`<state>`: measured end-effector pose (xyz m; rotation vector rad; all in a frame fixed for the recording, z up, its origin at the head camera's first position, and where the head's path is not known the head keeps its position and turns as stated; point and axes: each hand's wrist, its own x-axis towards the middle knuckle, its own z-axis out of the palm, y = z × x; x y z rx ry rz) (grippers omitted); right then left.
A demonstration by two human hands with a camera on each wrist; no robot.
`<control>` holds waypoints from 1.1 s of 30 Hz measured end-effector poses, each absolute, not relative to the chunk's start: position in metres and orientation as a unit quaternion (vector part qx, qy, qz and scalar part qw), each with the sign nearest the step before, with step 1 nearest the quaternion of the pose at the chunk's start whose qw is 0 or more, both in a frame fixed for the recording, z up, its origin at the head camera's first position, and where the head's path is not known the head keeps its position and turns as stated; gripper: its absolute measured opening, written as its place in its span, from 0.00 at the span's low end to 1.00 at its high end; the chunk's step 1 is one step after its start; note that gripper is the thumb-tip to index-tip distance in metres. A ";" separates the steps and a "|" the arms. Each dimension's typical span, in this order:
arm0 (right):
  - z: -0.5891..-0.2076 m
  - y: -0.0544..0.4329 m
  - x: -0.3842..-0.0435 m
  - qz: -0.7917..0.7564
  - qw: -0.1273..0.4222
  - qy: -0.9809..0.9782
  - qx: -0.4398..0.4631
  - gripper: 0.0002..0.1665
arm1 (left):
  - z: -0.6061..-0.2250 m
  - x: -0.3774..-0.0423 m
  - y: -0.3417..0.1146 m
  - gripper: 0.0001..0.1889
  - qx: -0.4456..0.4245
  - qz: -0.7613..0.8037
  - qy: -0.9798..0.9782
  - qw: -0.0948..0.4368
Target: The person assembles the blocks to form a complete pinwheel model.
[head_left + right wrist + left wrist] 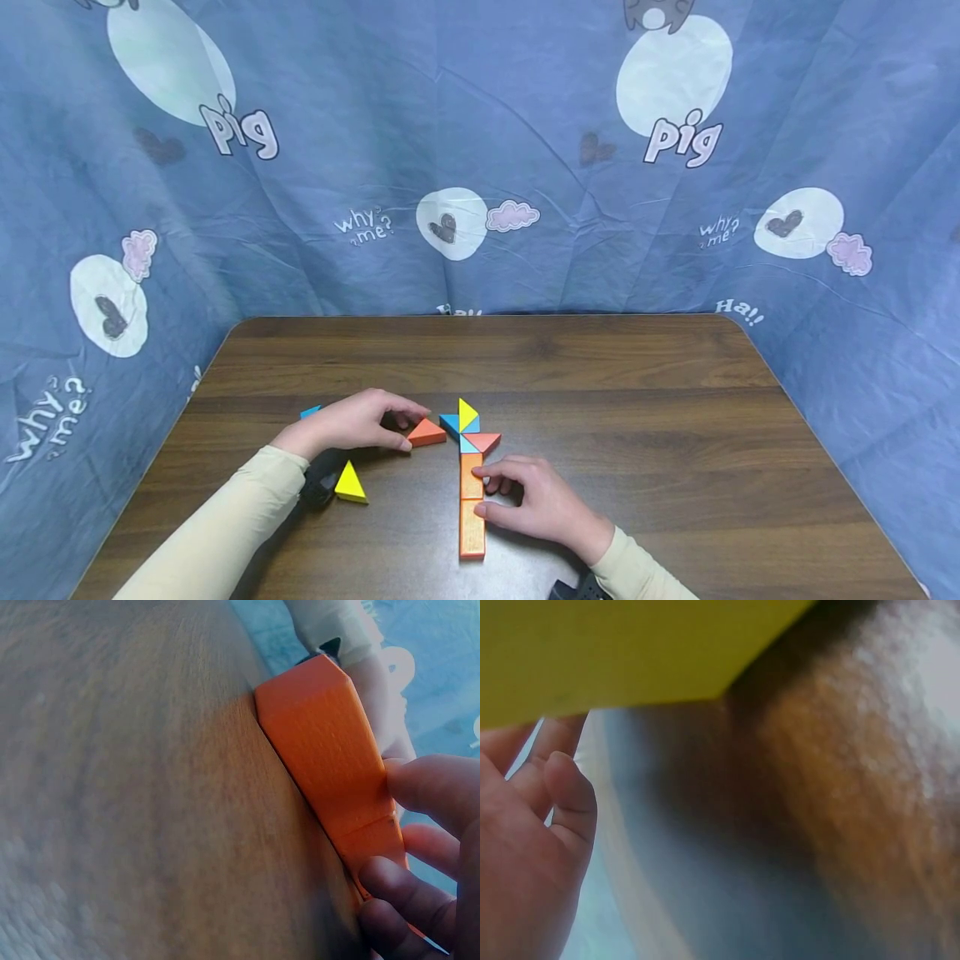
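On the wooden table (637,400), my left hand (408,427) arches over an orange triangle (427,433), thumb and fingertips pinching its left corner. Just to the right, a pinwheel of triangles (468,427) in yellow, blue and salmon lies flat. Below it runs a column of two orange blocks (472,508). My right hand (486,492) rests against the column's right side, fingertips touching both blocks. The right wrist view shows the orange block (322,742) with my fingertips (390,881) on its side. A yellow triangle (349,484) lies by my left wrist and fills the top of the left wrist view (615,652).
A small blue piece (310,411) peeks out behind my left hand. A blue printed cloth (480,167) hangs around the table on three sides. The table's far half and right side hold no pieces.
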<state>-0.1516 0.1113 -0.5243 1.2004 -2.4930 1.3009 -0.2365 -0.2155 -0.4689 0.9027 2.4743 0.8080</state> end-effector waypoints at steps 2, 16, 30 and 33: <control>-0.524 0.112 -0.152 0.424 0.041 -0.815 0.392 0.22 | -0.468 -0.236 -0.215 0.30 0.314 0.291 0.883 0.192; -0.524 0.111 -0.152 0.423 0.057 -0.811 0.400 0.21 | -0.457 -0.217 -0.212 0.17 0.269 0.293 0.901 0.170; -0.524 0.111 -0.151 0.421 0.056 -0.813 0.399 0.21 | -0.462 -0.210 -0.198 0.11 0.238 0.277 0.919 0.145; -0.524 0.111 -0.151 0.421 0.056 -0.813 0.399 0.21 | -0.462 -0.210 -0.195 0.09 0.229 0.270 0.926 0.134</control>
